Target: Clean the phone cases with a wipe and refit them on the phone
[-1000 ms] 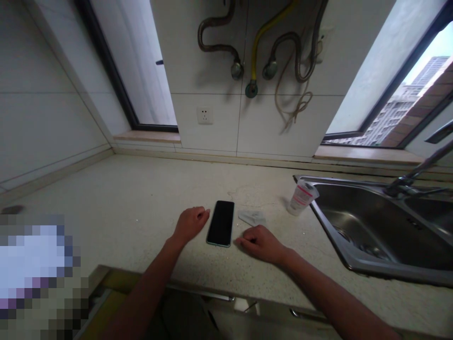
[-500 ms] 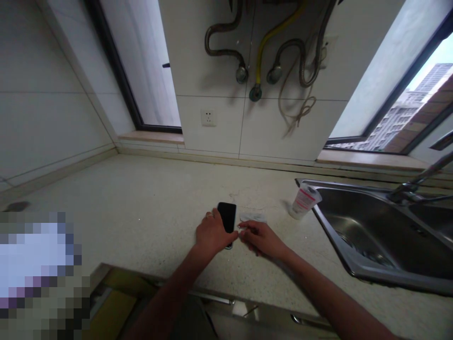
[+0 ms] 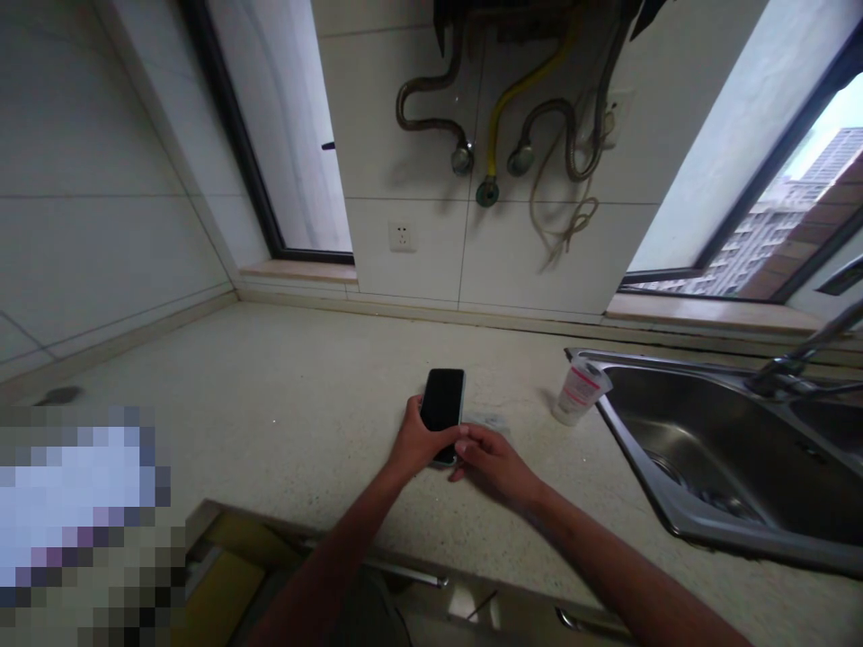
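A black phone with a dark screen is tilted up off the speckled counter. My left hand grips its lower left side, thumb across the bottom of the screen. My right hand touches the phone's lower right corner with curled fingers. A small clear wrapper lies on the counter just behind my right hand, partly hidden by it.
A small white plastic cup with red print leans beside the steel sink at right. A tap stands behind the sink. Hoses and a socket hang on the tiled wall. A blurred patch covers the lower left.
Both hands closed in on the phone from either side. The left hand took hold of it and raised its far end off the counter.
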A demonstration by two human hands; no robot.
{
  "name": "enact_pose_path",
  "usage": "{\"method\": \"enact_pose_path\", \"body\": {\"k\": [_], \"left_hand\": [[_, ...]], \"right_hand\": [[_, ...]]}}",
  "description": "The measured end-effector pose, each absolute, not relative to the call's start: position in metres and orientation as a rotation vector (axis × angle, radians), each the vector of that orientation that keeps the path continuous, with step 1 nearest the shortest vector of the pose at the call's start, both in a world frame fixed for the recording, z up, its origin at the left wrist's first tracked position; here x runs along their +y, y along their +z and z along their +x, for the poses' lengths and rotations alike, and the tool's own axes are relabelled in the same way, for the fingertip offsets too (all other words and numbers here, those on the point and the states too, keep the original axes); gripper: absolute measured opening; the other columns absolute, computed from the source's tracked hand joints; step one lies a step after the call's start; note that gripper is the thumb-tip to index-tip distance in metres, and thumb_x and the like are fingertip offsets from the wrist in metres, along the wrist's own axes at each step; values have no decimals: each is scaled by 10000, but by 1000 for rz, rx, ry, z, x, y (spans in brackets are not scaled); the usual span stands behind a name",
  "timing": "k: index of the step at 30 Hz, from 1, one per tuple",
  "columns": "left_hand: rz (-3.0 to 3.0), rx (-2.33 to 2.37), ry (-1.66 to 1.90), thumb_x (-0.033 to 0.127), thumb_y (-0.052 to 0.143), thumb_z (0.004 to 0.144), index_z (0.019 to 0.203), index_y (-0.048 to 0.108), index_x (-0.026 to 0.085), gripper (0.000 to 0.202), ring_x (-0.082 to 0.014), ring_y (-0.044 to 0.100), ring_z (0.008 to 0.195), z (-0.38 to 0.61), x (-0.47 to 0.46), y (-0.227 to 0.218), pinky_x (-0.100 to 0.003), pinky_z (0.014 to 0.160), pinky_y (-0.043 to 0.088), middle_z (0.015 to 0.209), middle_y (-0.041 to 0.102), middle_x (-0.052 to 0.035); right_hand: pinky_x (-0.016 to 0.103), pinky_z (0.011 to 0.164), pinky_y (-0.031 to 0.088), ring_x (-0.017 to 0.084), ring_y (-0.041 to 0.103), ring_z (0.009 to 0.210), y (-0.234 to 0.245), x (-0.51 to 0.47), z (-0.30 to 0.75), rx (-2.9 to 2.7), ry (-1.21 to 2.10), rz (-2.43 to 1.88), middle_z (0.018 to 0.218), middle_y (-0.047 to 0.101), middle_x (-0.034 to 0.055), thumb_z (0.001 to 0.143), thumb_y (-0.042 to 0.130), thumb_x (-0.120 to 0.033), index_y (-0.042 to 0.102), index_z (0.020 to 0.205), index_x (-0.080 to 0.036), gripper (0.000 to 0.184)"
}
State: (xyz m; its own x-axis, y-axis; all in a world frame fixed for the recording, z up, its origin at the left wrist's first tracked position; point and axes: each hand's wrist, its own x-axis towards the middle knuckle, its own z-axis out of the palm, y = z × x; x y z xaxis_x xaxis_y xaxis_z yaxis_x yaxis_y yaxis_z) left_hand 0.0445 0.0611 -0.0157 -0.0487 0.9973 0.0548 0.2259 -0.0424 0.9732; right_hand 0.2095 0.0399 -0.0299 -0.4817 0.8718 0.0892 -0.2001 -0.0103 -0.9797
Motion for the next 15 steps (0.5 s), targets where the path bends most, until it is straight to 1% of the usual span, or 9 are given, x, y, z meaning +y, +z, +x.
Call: {"method": "enact_pose_path", "body": {"k": [2, 4, 6, 8, 10, 12, 15], "left_hand": [[1278, 1304, 1227, 451, 894, 483, 1200, 428, 144, 909, -255, 623, 1004, 48, 63, -18, -355, 873, 487, 1138, 618, -155], [1177, 1228, 1259, 453, 907, 472, 1159, 446, 154, 880, -240, 628, 975, 49, 65, -18, -347, 854, 495, 1113, 628, -140], [1077, 1125, 1239, 499, 879, 536, 1112, 476, 163, 779, -213, 636, 893, 48, 68, -14, -339, 804, 508, 1040, 649, -110], [982, 1010, 1185, 563, 815, 626, 1060, 512, 165, 663, -183, 628, 784, 47, 72, -9, -325, 730, 512, 936, 660, -77], [921, 963, 1168, 606, 769, 667, 992, 550, 161, 593, -162, 606, 706, 46, 77, -4, -301, 671, 496, 836, 650, -48], [889, 972, 1194, 623, 767, 655, 908, 578, 154, 566, -150, 590, 682, 46, 84, -2, -279, 653, 477, 778, 638, -34], [850, 983, 1209, 647, 789, 593, 814, 598, 148, 579, -142, 570, 649, 48, 93, -6, -270, 630, 459, 722, 623, -22]], "right_hand": [[333, 734, 586, 146, 630, 781, -30, 40, 209, -1380, 1642, -694, 924, 663, 37, 790, 751, -462, 667, 1008, -188, 361], [332, 748, 570, 148, 632, 783, -32, 41, 209, -1328, 1685, -673, 933, 681, 38, 743, 791, -416, 654, 1064, -196, 412], [305, 705, 547, 140, 631, 729, -34, 41, 207, -1280, 1690, -697, 894, 696, 35, 710, 804, -381, 641, 1091, -198, 453], [275, 655, 513, 125, 618, 667, -36, 41, 206, -1253, 1658, -742, 855, 702, 28, 701, 794, -354, 640, 1082, -193, 441], [256, 635, 486, 116, 610, 649, -37, 42, 205, -1252, 1628, -778, 835, 704, 22, 696, 785, -324, 643, 1055, -186, 410], [247, 639, 475, 116, 614, 664, -37, 42, 204, -1258, 1623, -799, 833, 705, 18, 683, 785, -298, 643, 1025, -183, 388], [242, 632, 468, 116, 611, 666, -37, 42, 205, -1276, 1635, -825, 836, 702, 15, 673, 790, -295, 641, 989, -184, 367]]}}
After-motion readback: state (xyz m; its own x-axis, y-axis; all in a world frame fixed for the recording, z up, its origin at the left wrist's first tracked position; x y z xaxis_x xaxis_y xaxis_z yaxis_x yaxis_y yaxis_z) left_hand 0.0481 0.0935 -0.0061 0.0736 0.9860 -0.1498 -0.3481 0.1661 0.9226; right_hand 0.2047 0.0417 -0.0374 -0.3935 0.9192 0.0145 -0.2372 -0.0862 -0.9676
